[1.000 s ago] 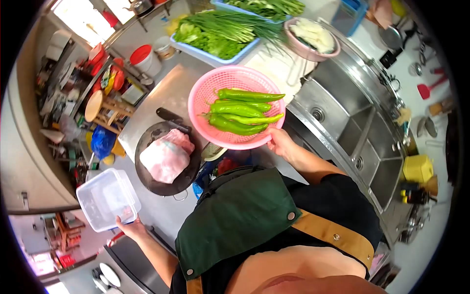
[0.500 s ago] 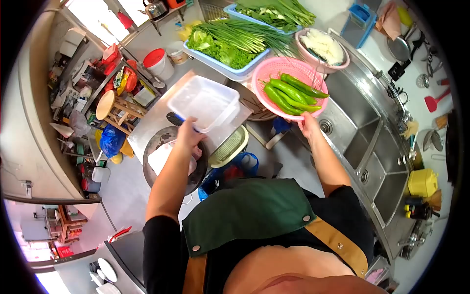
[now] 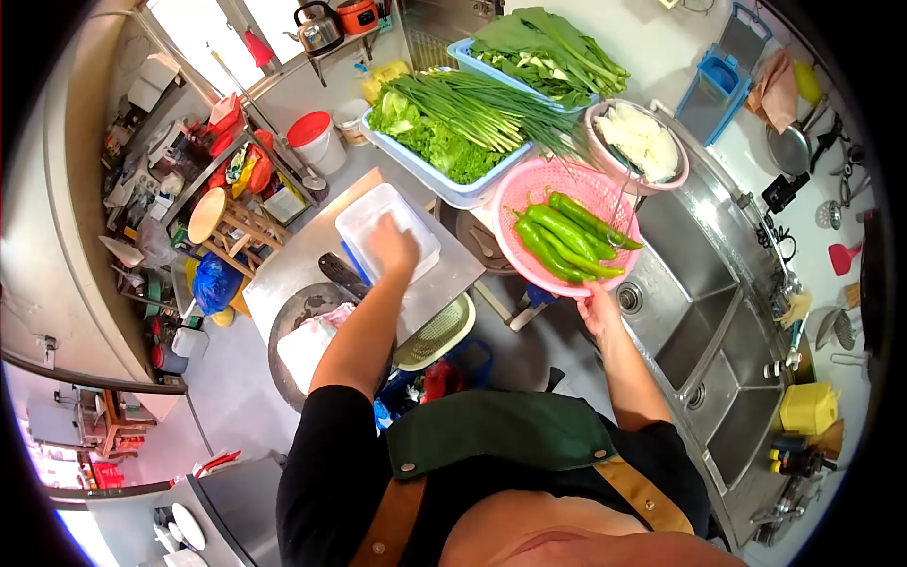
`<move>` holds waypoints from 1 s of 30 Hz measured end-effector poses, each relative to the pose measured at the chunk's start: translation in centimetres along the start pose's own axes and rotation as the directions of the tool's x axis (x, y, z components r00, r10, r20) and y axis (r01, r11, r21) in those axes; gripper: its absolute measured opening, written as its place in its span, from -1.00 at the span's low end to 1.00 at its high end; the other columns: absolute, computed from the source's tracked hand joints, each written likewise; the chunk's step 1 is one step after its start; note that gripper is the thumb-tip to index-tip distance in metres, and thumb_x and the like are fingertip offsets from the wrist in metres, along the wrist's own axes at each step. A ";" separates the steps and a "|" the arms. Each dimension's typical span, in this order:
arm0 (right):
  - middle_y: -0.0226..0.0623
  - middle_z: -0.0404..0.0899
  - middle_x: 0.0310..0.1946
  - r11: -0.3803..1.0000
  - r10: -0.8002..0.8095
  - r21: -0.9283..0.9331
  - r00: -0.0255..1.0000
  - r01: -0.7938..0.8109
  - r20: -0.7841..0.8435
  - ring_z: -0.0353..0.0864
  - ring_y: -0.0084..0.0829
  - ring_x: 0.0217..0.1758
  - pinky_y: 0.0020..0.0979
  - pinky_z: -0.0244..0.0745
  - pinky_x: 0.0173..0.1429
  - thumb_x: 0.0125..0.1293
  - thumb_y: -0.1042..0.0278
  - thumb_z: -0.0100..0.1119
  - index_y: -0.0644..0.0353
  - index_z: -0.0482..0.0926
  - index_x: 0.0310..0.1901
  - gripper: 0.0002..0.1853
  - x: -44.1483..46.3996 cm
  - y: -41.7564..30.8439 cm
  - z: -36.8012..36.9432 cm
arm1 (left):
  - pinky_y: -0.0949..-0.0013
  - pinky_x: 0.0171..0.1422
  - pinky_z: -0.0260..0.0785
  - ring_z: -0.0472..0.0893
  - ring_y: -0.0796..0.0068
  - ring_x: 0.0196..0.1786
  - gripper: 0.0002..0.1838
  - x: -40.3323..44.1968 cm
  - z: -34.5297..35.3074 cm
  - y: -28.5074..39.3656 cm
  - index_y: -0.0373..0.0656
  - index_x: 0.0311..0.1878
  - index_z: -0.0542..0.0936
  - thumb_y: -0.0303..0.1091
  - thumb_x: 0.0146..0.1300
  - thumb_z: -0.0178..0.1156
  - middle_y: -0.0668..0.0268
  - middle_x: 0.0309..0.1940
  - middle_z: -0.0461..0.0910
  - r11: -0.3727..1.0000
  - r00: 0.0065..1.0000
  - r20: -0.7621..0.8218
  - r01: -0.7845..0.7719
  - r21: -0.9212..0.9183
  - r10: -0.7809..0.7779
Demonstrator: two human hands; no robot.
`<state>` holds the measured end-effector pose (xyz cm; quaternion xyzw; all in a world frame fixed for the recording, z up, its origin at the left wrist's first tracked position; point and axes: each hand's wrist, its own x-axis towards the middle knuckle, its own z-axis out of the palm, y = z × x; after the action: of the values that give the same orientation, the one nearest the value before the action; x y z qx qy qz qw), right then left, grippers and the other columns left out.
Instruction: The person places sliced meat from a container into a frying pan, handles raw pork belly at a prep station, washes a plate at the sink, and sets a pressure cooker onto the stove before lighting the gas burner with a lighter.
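Right hand (image 3: 598, 312): I grip the basket (image 3: 576, 178) rim, best kept level beneath peppers (image 3: 564, 231); left hand (image 3: 392, 248): over the tub (image 3: 367, 214), grip unclear.

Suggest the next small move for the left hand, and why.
Probably shift the left hand from the plastic box toward the green peppers: the box appears to rest on the steel table, while the right hand holds the pink basket containing the peppers by its rim.
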<state>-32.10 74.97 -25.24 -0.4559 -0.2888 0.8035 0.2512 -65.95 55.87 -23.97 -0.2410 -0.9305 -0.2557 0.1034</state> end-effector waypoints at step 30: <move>-0.39 0.56 -0.28 0.960 0.176 -0.245 0.973 -0.137 0.148 0.44 -0.67 -0.50 -0.67 0.31 -0.56 0.17 0.27 0.14 0.09 0.47 -0.25 -0.84 0.0 6.5 1.7 | 0.45 -0.18 0.39 0.52 0.47 -0.27 -0.64 -10.5 -0.4 0.0 -0.22 0.05 0.41 -0.49 0.14 0.08 0.29 -0.24 0.50 0.583 0.860 0.444 0.231 -0.779 0.251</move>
<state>-34.46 69.99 -29.04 -0.4344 -0.3642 0.8169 0.1062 -56.82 51.51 -26.93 -0.3250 -0.6995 -0.5778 -0.2667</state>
